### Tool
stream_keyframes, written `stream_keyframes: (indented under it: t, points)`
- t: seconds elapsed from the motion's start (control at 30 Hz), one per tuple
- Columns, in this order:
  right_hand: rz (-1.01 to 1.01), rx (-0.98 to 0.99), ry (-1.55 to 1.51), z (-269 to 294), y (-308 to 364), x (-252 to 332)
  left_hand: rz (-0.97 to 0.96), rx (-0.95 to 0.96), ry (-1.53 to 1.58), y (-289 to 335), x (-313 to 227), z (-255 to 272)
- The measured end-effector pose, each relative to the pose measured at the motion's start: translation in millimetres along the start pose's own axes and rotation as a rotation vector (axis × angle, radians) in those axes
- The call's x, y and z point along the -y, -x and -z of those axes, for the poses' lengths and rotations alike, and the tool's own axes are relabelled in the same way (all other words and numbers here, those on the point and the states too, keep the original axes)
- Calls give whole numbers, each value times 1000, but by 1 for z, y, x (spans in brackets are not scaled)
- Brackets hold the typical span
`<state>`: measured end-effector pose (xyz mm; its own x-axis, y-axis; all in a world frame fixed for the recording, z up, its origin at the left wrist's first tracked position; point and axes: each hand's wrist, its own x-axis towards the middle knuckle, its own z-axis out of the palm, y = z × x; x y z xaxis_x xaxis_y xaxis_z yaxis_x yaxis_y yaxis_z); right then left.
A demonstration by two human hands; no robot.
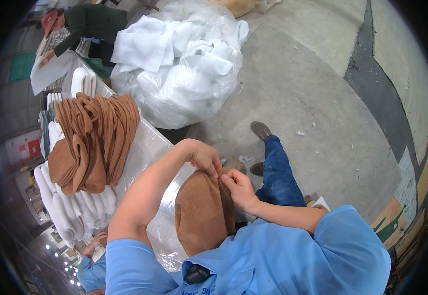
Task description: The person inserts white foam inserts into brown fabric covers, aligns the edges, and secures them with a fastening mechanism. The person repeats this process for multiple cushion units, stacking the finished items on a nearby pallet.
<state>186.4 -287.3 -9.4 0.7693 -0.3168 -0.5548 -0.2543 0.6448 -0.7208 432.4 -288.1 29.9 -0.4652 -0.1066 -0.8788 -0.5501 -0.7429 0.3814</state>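
Note:
A brown fabric cover (pixel 199 214) hangs in front of my body, its rounded top edge up and a seam running down its face. My left hand (pixel 205 158) reaches over it and pinches the top edge near the seam. Close beside it, my right hand (pixel 241 189) is closed with thumb and finger on the same edge. The fingertips nearly meet; anything small between them is hidden. To the left, a tall pile of folded brown covers (pixel 96 142) lies on the plastic-covered table (pixel 145 132).
Stacked white padding (pixel 79 209) sits beside the brown pile. Beyond the table stands a big clear plastic bag (pixel 184 98) of white padding. A co-worker in dark clothes (pixel 93 22) handles a white sheet at far left; another in blue (pixel 93 270) is at lower left.

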Motion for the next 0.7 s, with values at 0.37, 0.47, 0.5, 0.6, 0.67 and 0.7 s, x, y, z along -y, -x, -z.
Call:
stream_keyframes:
  t: [0.37, 0.47, 0.5, 0.6, 0.67, 0.7]
  points:
    - [40, 21, 161, 5, 4, 9, -191, -127, 196, 11, 16, -7]
    - [41, 22, 129, 1, 5, 7, -139, -80, 169, 14, 16, -7]
    - [50, 21, 122, 1, 5, 6, -114, -65, 118, 14, 12, -5]
    - [68, 22, 126, 2, 5, 10, -58, -23, 55, 8, 10, -1]
    - [72, 19, 130, 4, 4, 10, -34, -1, 40, 4, 9, 0]
    - [71, 16, 129, 5, 3, 8, -25, 7, 31, 3, 8, 1]
